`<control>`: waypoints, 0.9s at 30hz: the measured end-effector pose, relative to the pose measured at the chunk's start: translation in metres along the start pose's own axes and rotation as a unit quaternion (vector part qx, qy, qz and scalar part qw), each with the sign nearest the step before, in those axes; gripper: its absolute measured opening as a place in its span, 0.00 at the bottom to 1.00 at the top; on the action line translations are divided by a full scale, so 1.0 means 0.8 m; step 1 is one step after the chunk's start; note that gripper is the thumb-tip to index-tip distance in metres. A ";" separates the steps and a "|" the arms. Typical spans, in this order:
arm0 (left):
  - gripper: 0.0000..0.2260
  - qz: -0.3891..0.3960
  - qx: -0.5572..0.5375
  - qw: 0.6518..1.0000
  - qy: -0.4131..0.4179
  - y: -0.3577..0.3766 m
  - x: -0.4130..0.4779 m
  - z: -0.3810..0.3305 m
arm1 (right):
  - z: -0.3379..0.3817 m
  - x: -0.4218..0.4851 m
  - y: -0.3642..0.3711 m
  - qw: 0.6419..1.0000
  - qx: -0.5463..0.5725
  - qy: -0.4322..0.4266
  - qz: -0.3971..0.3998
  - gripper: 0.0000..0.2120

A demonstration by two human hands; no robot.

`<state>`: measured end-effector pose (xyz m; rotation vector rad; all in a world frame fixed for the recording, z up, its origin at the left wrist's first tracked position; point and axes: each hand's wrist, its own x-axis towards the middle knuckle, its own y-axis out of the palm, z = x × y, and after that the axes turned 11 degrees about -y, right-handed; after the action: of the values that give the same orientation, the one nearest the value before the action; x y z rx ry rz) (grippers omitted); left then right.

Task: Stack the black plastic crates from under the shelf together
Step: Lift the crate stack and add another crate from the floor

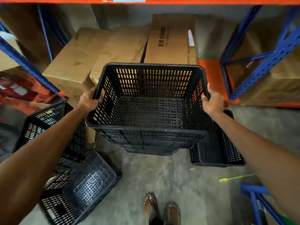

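Note:
A black perforated plastic crate [149,111] sits on top of a nested stack of like crates [151,146] on the concrete floor, in front of the shelf. My left hand [88,99] grips its left rim and my right hand [212,101] grips its right rim. Another black crate [217,150] stands on the floor to the right, partly behind the stack. At the left, a crate [47,120] stands tilted, and another crate [81,187] lies on its side at the lower left.
Cardboard boxes [100,51] fill the space under the orange shelf beam [194,0]. Blue rack uprights [266,62] flank both sides, with another blue frame [256,197] at the lower right. A yellow strip [233,178] lies on the floor. My sandalled feet [162,208] are below the stack.

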<state>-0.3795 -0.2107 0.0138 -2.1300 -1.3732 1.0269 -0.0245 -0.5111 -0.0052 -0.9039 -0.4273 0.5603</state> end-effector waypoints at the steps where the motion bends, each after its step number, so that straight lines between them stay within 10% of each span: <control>1: 0.18 0.010 0.022 0.999 0.024 0.003 0.008 0.002 | -0.004 0.003 0.005 1.000 -0.003 -0.005 -0.004 0.27; 27: 0.24 -0.036 0.102 0.992 -0.069 0.066 0.011 0.092 | -0.037 -0.049 0.087 0.988 0.077 0.082 0.102 0.44</control>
<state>-0.4013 -0.2292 -0.0723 -1.8782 -1.3332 1.2495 -0.0575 -0.5192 -0.0838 -0.8416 -0.1415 0.6909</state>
